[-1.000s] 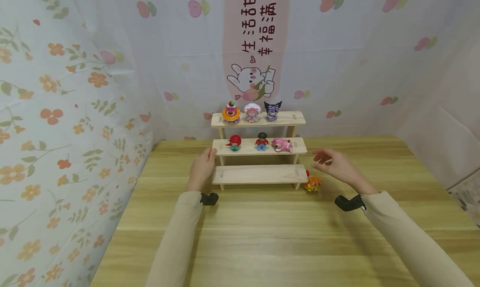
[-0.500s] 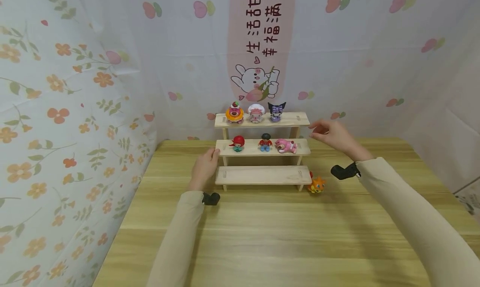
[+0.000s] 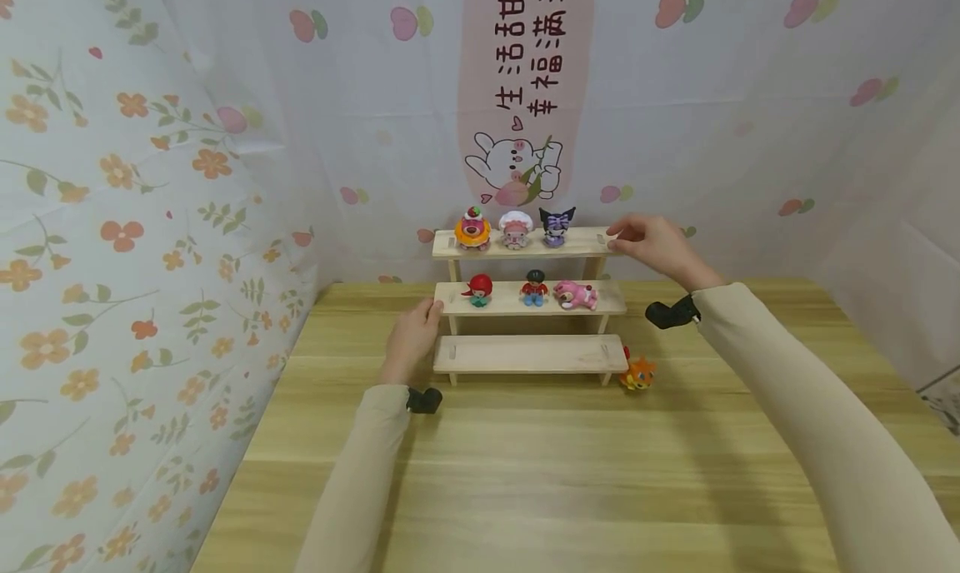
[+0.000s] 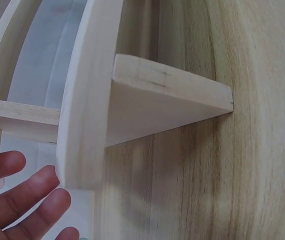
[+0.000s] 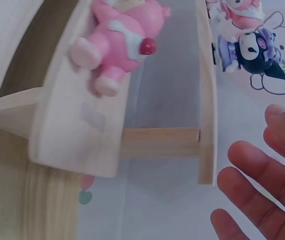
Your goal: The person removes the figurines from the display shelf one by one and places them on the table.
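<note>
A three-tier wooden display stand [image 3: 532, 353] rests on the table. My left hand [image 3: 411, 337] is at the left end of the middle shelf; in the left wrist view its fingers [image 4: 30, 192] are loosely extended beside the wood. My right hand [image 3: 660, 244] hovers at the right end of the top shelf, its fingers [image 5: 255, 162] loosely bent and holding nothing. Nearest to it on that shelf stands a black-and-purple figurine [image 3: 556, 228]. Left of that are a white-hatted pink figurine [image 3: 516, 231] and a figurine with an orange ring [image 3: 473, 231].
On the middle shelf are a red-haired figurine [image 3: 479, 290], a black-capped figurine [image 3: 535, 288] and a pink bear figurine lying down [image 3: 576, 295]. An orange figurine [image 3: 637, 375] stands on the table [image 3: 525, 473] beside the bottom shelf's right end. Patterned cloth [image 3: 360, 98] hangs behind.
My right hand has moved up and back, from above the orange figurine to the top shelf's right end. The left hand stays by the middle shelf. The head view has shifted slightly.
</note>
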A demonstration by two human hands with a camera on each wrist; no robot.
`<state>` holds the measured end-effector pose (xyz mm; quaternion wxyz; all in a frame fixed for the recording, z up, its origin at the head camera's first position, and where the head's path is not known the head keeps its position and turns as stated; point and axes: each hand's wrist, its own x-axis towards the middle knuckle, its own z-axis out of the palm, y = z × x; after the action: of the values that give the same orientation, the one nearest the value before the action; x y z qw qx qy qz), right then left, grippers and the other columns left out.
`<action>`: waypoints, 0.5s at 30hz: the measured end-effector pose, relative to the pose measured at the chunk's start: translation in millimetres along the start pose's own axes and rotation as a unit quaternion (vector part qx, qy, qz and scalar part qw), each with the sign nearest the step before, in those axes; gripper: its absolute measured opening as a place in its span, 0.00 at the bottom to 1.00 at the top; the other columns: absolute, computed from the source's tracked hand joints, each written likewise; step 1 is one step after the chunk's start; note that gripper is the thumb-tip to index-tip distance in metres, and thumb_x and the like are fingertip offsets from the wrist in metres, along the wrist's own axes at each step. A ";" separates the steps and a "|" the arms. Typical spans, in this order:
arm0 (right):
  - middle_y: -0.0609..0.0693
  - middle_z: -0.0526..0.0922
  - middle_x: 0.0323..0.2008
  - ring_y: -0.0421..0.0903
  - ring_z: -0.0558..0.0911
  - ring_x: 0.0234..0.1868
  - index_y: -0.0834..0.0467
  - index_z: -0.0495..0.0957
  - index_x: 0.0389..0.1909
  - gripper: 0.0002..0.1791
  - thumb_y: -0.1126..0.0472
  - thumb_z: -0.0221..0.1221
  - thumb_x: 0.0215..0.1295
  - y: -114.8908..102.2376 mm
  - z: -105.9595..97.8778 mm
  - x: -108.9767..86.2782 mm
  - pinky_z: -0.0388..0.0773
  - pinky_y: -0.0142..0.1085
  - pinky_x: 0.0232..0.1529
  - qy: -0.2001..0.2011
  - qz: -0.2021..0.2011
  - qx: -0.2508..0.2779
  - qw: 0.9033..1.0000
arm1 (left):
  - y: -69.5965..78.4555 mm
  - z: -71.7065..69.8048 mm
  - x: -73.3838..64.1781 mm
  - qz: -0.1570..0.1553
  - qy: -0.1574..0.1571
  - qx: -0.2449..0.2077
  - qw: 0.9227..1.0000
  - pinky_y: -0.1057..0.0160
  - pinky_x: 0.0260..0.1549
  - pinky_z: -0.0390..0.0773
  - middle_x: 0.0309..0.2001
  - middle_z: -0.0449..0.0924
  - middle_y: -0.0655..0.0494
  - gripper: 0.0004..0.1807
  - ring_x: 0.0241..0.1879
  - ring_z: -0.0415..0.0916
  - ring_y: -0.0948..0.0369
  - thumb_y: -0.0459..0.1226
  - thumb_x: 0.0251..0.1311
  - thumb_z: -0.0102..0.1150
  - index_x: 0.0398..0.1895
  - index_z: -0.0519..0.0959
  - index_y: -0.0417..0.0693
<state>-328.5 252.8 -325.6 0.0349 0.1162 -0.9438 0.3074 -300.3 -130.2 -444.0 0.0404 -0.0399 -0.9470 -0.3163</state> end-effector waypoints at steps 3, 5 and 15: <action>0.62 0.81 0.45 0.56 0.78 0.45 0.61 0.76 0.53 0.17 0.56 0.56 0.68 -2.2 0.3 7.0 0.71 0.51 0.47 -0.002 0.007 0.011 1.000 | -0.9 0.4 -0.7 0.003 0.002 0.000 1.000 0.48 0.39 0.73 0.38 0.78 0.45 0.22 0.43 0.76 0.46 0.52 0.74 0.34 0.43 0.74 0.46; 0.62 0.81 0.46 0.56 0.78 0.46 0.61 0.76 0.53 0.17 0.56 0.56 0.69 -3.9 0.7 11.7 0.71 0.51 0.48 -0.001 0.007 0.015 1.000 | -0.6 0.1 -1.4 0.003 0.004 -0.003 1.000 0.49 0.37 0.72 0.34 0.77 0.45 0.21 0.40 0.75 0.47 0.51 0.74 0.35 0.40 0.73 0.46; 0.63 0.83 0.40 0.55 0.80 0.41 0.65 0.75 0.52 0.16 0.59 0.50 0.72 -13.2 4.5 31.5 0.73 0.42 0.41 0.017 -0.012 0.023 1.000 | 0.9 0.7 -0.5 -0.014 -0.006 -0.026 1.000 0.47 0.43 0.73 0.40 0.80 0.46 0.23 0.46 0.77 0.46 0.53 0.74 0.34 0.51 0.74 0.49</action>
<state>-355.8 233.6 -317.3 0.0516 0.1234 -0.9345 0.3300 -299.8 -129.1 -444.1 0.0290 -0.0297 -0.9390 -0.3413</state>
